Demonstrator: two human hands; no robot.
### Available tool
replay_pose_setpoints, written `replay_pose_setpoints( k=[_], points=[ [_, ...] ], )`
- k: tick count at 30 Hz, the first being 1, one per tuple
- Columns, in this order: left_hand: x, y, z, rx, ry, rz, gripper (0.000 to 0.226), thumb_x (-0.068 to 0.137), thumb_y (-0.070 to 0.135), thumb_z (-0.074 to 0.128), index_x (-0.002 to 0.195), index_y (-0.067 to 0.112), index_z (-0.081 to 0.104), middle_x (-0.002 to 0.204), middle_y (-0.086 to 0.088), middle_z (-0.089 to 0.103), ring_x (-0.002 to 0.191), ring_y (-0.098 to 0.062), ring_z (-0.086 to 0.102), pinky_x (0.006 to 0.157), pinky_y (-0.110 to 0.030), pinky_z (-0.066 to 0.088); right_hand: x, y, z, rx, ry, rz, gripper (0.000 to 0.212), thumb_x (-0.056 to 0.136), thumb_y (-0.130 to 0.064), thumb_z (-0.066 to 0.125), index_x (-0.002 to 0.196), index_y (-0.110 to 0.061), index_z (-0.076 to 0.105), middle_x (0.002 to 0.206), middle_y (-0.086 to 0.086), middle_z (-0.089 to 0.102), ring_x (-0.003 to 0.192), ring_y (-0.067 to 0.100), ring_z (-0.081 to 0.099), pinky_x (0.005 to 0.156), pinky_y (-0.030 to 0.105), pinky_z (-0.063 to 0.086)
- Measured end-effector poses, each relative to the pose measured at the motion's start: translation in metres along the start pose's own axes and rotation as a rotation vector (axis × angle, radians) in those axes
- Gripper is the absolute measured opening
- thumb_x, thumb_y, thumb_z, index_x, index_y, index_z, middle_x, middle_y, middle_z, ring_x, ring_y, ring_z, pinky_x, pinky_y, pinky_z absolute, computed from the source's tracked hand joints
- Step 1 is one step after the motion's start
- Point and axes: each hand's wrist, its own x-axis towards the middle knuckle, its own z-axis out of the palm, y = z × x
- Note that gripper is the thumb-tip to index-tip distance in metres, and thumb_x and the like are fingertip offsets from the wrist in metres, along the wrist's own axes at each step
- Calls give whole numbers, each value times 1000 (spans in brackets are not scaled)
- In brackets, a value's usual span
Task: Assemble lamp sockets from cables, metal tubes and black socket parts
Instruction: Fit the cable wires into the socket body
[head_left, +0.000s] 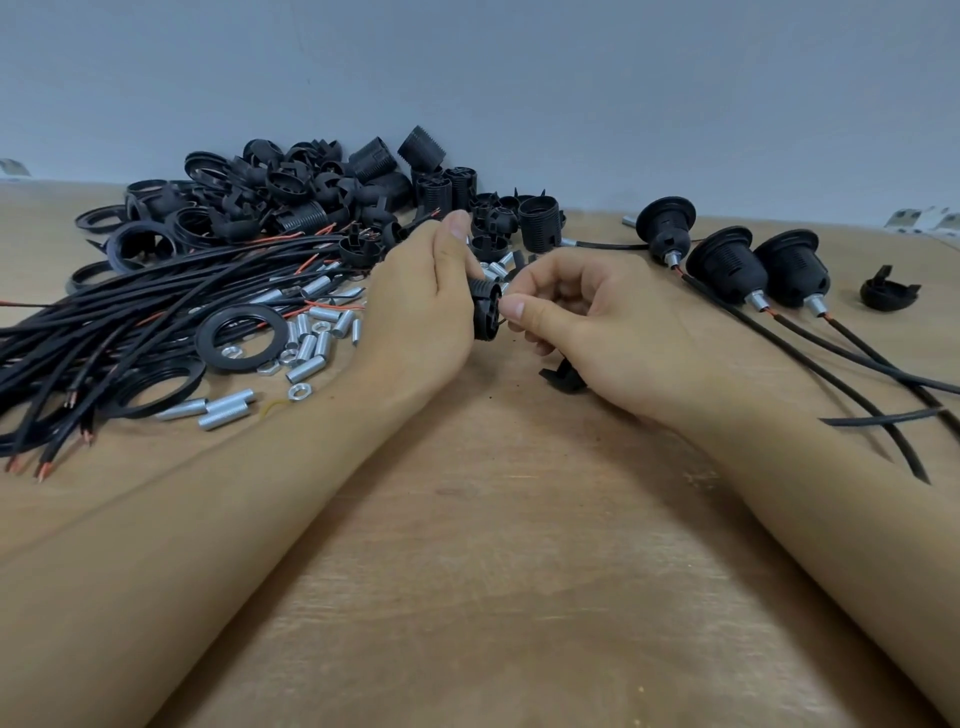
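While both forearms are laid across the bare wooden tabletop (478, 597), a black socket part (485, 310) is held above the middle of it. The part is gripped by the left hand (415, 306), whose fingers are curled round its body with the thumb raised above it. Just beside it, the right hand (576, 322) is closed in a pinch at the part's open face, thumb and forefinger pressed together; what is pinched cannot be made out. A small black clip piece (563, 376) is seen on the tabletop under the right hand.

To the left, a bundle of black cables (130, 332) with bared copper ends is spread out, and threaded metal tubes (311, 345) and hex nuts (298, 391) are scattered beside it, around a flat black ring (241, 336). To the right, three assembled lamp sockets (727, 273) with cables attached are laid side by side, and a loose black cap (885, 291) is set near them. Farther back, a heap of black socket shells and rings (311, 192) is piled against the grey wall (467, 67).
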Motion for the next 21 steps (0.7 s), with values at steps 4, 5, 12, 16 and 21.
replay_pose_setpoints(
  k=[4,5,12,16,21],
  points=[
    [2,-3,0,4,1,4,46,108,36,33,65,27,49,58,9,48,57,-15,50,61,-37,41,1,1,0,-3,9,9,14,89,-14,70,78,-21,66,61,-13,63,61,11,55,62,30,52],
    [1,-3,0,15,2,12,46,108,36,33,65,28,48,57,10,47,56,-10,47,60,-34,38,1,1,0,-5,10,8,15,89,-14,71,77,-22,66,61,-13,63,62,11,55,63,31,52],
    [1,-4,0,39,8,20,45,108,32,34,65,28,49,56,12,44,53,0,43,56,-22,30,1,0,-2,-8,13,-36,8,87,-11,73,81,-16,68,66,-10,65,62,3,54,61,21,47],
    [1,-3,0,47,13,21,45,108,32,34,66,29,49,56,12,44,54,-2,43,57,-24,31,1,0,-3,-30,12,-32,7,86,-13,73,81,-16,69,70,-6,67,60,0,52,58,13,42],
    [1,-4,0,26,17,3,45,108,33,35,66,28,50,50,15,44,52,-1,43,55,-21,31,1,-1,-5,-34,9,-33,5,87,-12,73,82,-13,70,70,-4,66,60,1,52,58,16,44]
  ],
)
